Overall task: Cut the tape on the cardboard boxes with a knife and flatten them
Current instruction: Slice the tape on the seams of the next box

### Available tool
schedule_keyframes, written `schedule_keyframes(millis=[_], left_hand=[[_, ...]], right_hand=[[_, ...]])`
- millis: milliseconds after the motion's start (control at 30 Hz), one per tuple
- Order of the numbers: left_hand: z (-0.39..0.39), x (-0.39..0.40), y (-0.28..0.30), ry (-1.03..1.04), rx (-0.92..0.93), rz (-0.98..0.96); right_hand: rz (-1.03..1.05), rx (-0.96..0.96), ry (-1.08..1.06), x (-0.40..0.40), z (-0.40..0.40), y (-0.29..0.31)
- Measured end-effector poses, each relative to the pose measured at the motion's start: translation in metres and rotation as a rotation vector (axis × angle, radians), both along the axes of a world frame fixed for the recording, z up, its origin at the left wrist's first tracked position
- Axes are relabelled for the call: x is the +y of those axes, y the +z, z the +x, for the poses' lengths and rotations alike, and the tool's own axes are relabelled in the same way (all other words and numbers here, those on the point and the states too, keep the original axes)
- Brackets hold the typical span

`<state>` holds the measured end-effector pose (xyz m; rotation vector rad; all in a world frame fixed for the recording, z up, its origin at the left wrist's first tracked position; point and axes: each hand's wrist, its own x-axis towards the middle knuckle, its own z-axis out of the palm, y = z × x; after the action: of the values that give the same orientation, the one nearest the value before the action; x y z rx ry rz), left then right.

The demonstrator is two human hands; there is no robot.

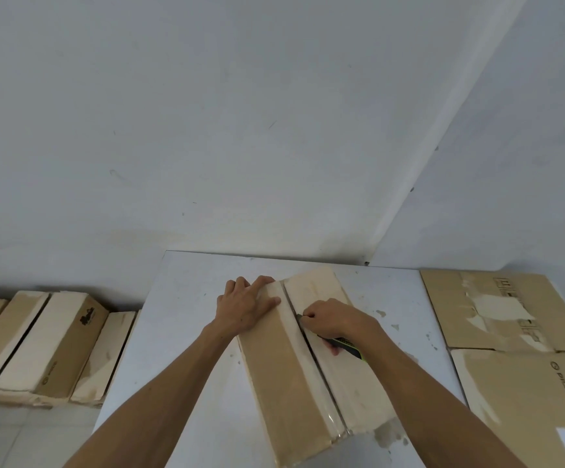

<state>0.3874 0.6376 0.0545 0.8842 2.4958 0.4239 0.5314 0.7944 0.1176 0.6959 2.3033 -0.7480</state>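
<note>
Cardboard box under flat left hand; right hand fingers clamp knife at its seam.

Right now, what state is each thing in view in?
Box on the table: lying closed, knife in its top seam.
Knife: gripped, blade in the seam.
Left hand: spread flat on the box's far end.
Right hand: curled round the knife.
Boxes at left: unflattened, in a row.
Cardboard at right: flattened.

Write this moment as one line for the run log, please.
phase: cutting tape | left hand: presses box | right hand: grips knife at seam | table
</note>
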Motion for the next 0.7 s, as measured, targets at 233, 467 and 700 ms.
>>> schedule_keyframes(millis=[233, 467, 700], left_hand=[[0.003, -0.001, 0.001, -0.006, 0.022, -0.019], [0.008, -0.003, 0.004, -0.01, 0.018, -0.037], [0.007, -0.004, 0.002, -0.017, 0.037, -0.047]], right_hand=[[-0.003, 0.069, 0.009, 0.0, 0.012, -0.004], [0.167, 0.217, -0.004, -0.008, -0.005, -0.003], [0.221, 0.277, -0.018, -0.01, -0.02, -0.005]])
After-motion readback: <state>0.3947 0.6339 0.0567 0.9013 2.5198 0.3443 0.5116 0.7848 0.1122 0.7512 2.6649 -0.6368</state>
